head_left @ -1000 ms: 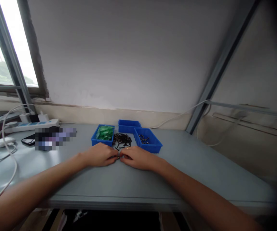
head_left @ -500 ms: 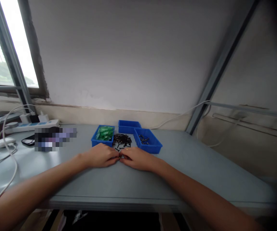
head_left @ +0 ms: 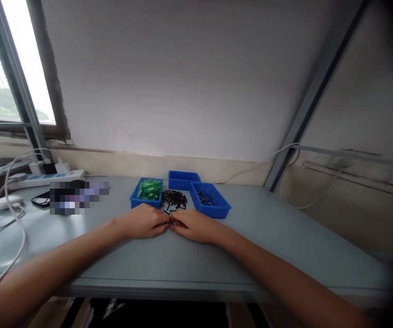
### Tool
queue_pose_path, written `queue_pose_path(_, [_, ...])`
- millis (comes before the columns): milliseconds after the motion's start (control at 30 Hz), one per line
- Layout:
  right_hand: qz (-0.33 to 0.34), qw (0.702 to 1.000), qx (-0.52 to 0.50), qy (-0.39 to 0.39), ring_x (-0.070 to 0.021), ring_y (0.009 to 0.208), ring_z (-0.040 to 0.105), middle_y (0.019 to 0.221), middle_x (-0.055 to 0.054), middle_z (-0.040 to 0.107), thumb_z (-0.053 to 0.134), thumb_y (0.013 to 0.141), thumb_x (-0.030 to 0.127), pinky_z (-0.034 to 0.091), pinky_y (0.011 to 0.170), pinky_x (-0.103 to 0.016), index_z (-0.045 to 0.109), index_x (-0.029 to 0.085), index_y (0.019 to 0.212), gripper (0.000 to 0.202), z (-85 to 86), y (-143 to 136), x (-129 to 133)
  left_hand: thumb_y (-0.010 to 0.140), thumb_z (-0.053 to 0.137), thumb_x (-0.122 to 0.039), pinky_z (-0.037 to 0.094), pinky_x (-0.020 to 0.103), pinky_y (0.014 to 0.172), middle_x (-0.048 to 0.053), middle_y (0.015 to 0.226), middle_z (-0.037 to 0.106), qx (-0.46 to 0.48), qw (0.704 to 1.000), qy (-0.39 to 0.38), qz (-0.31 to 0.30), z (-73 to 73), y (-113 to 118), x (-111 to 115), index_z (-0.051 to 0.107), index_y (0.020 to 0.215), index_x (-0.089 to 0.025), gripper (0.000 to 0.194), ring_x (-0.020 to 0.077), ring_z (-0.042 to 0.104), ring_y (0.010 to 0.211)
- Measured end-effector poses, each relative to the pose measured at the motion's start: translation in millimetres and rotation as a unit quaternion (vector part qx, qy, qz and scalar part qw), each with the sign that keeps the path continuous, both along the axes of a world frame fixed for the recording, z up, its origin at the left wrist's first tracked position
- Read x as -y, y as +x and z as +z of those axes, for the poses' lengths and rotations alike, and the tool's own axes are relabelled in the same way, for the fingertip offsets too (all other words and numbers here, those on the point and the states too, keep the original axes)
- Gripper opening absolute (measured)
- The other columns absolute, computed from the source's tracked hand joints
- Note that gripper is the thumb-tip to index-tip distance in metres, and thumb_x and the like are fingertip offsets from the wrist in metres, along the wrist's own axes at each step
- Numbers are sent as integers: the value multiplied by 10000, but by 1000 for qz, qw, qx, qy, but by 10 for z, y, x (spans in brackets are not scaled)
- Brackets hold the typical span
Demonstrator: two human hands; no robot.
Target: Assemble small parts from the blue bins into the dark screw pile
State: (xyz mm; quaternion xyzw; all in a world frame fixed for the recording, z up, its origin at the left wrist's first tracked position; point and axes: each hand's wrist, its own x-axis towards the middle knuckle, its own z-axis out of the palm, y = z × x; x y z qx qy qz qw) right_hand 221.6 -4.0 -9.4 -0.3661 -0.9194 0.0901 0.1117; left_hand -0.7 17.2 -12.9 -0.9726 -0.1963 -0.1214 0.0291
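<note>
My left hand (head_left: pixel 147 221) and my right hand (head_left: pixel 193 225) meet fingertip to fingertip over the grey table. Both are closed in a pinch, and whatever lies between the fingertips is too small and covered to make out. Just beyond them is a heap of dark screws (head_left: pixel 174 198), with a few loose ones close to the fingers. A blue bin of green pieces (head_left: pixel 149 188) stands behind my left hand. Behind my right hand, a second blue bin (head_left: pixel 219 210) holds some small metal parts (head_left: pixel 204 198).
A third blue bin (head_left: pixel 183 183) stands at the back near the wall. On the left are a white power strip (head_left: pixel 49 179) with plugs, a white cable (head_left: pixel 21 234) running over the table edge, a white device (head_left: pixel 8 201) and a dark, partly blurred-out item (head_left: pixel 41 200).
Both hands stay together in nearly the same place, fingertips still touching. The whole view has shifted very slightly; the bins and the screws have not moved.
</note>
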Motion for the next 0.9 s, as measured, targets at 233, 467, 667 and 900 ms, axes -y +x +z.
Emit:
queue_pose_path(233, [-2, 1000, -11, -3, -159, 693, 536, 770, -9, 614, 599, 934, 265, 351, 603, -278, 541, 197, 782, 176, -1, 10, 6, 947, 488, -221, 449, 292, 595, 45, 746, 678, -8, 1000, -9, 6, 6, 8, 20, 656, 852, -181, 197, 195, 630, 664])
queue_pose_path(467, [-6, 1000, -13, -10, -156, 698, 536, 775, -6, 612, 604, 925, 262, 352, 606, -273, 542, 198, 789, 162, 16, -1, 11, 921, 525, -196, 442, 270, 567, 33, 734, 689, -4, 1000, 3, 4, 4, 10, 27, 641, 815, -184, 157, 182, 643, 642])
queue_pose_path(667, [-9, 1000, -3, -20, -152, 691, 536, 772, -1, 617, 614, 916, 235, 350, 607, -268, 562, 192, 809, 126, 49, -6, 30, 917, 530, -199, 455, 264, 578, 29, 729, 693, -22, 1000, 7, 9, 19, 16, 34, 640, 817, -179, 150, 183, 654, 651])
queue_pose_path(900, [-12, 1000, -3, -12, -161, 706, 540, 783, -13, 624, 609, 918, 241, 349, 616, -275, 558, 196, 799, 137, 38, -2, 20, 927, 532, -201, 447, 268, 572, 37, 741, 705, -31, 999, 14, 18, 24, 27, 42, 639, 819, -178, 153, 186, 651, 648])
